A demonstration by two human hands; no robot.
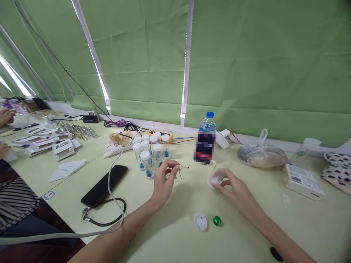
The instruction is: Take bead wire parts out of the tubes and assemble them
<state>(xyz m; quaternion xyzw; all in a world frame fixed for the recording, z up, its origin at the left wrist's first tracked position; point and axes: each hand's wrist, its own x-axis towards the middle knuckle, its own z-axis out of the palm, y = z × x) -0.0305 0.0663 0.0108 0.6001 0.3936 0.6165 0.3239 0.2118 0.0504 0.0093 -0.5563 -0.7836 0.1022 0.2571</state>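
My left hand (163, 179) is raised over the pale table (170, 233), fingers pinched on a thin bent wire (182, 166) with a small dark bead at its tip. My right hand (231, 187) rests on the table to the right, fingers closed around a small clear vial (214, 179) lying on its side. Between my forearms lie a white cap (200, 221) and a green bead (217, 220). Just behind my left hand stands a cluster of capped clear vials (149, 153) with blue beads inside.
A black phone (104, 185) with a strap and a white cable (117, 157) lie left. A water bottle (205, 140), a knotted plastic bag (261, 155) and a white box (303, 180) stand behind. White boxes (45, 142) and another person's hands (6, 117) are far left.
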